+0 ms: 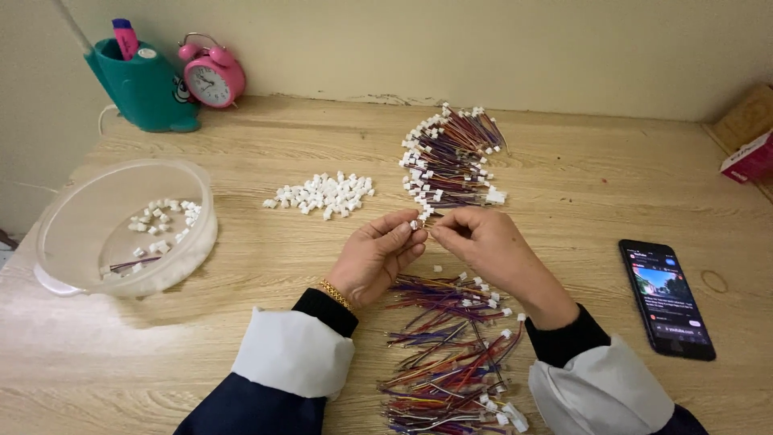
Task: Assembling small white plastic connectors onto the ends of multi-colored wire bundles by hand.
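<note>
Nearest the viewer, a loose heap of multicoloured wires with small white plugs at their ends is lying on the wooden surface, between the two dark sleeves with pale cuffs. Just beyond it, the left hand, wearing a gold bracelet at the wrist, and the right hand are meeting fingertip to fingertip above the surface. Each grip is pinching closed: together they are holding a small white connector and what looks like a thin wire end, though the wire itself is too fine to make out clearly. To the right, well apart from the hands, a black phone is lying face up with its screen lit, and a rubber band is resting just beside it. To the left, a clear plastic bowl is holding a few white connectors and a couple of wires. Farther back, a small pile of loose white connectors is sitting beside a neat row of finished wires. Against the wall, a teal holder and a pink alarm clock are standing at the far left; a cardboard box is showing at the far right edge.
</note>
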